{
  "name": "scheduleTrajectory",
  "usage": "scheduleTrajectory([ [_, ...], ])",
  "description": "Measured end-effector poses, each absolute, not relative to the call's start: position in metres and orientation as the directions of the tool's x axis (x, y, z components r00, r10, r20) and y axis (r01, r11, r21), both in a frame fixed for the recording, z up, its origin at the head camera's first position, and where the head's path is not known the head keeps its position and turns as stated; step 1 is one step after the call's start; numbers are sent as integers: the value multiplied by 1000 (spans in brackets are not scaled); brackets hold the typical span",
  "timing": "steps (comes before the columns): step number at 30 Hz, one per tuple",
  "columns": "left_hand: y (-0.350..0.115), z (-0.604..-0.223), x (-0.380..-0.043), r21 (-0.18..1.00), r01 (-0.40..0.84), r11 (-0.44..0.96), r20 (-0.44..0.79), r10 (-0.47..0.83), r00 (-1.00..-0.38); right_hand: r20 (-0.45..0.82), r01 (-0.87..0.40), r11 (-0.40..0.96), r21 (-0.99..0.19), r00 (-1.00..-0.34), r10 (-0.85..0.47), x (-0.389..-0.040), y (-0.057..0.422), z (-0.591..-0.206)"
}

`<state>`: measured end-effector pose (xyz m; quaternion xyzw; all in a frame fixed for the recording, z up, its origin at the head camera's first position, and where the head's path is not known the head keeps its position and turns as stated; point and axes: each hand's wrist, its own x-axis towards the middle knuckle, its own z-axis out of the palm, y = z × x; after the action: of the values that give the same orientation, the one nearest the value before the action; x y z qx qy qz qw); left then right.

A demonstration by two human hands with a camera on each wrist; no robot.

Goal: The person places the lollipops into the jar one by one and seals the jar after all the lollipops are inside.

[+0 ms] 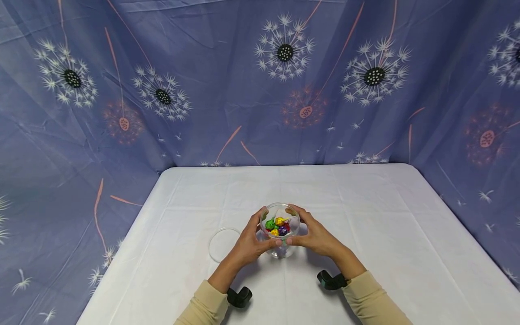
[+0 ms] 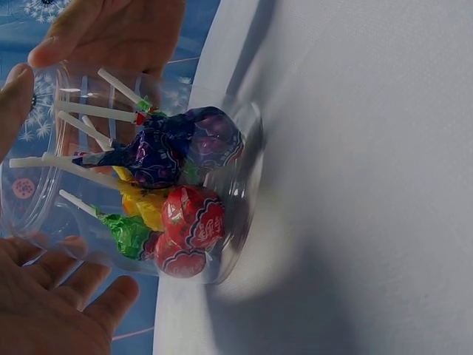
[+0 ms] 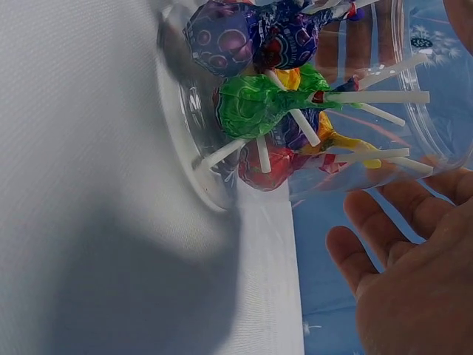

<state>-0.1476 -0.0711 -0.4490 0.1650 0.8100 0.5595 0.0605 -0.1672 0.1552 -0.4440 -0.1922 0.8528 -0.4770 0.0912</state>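
Note:
Between both hands is a clear plastic jar (image 1: 279, 253), upright with its round mouth uncovered. My left hand (image 1: 248, 243) grips its left side near the rim, and my right hand (image 1: 318, 235) grips the right side the same way. Both thumbs lie along the near side of the rim. Inside are several wrapped lollipops (image 1: 282, 229) in green, yellow, red and purple, their white sticks pointing mostly up toward the mouth. Through the wall in the left wrist view, a red lollipop (image 2: 194, 216) and a green one (image 2: 131, 235) show. The jar's base is right at the white cloth.
A clear round lid (image 1: 225, 229) with a pale rim lies flat on the table, left of the jar. The white-covered table (image 1: 365, 203) meets a blue dandelion-print curtain (image 1: 227, 90) behind and at the sides. Black wrist devices (image 1: 239, 297) hang below both wrists.

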Motion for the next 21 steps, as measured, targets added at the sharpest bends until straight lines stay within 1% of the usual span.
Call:
scheduleTrajectory([
  [5,-73,-448,-147,914,200,353,77,333,-940,34,-246,460,-853,-906,-421,-167,156,-444],
  [12,-82,-443,-146,909,203,364,86,313,-946,50,-259,450,-855,-903,-426,-166,156,-444],
  [21,-119,-439,-141,857,141,496,32,223,-974,67,-279,452,-847,-900,-431,-167,156,-444],
])
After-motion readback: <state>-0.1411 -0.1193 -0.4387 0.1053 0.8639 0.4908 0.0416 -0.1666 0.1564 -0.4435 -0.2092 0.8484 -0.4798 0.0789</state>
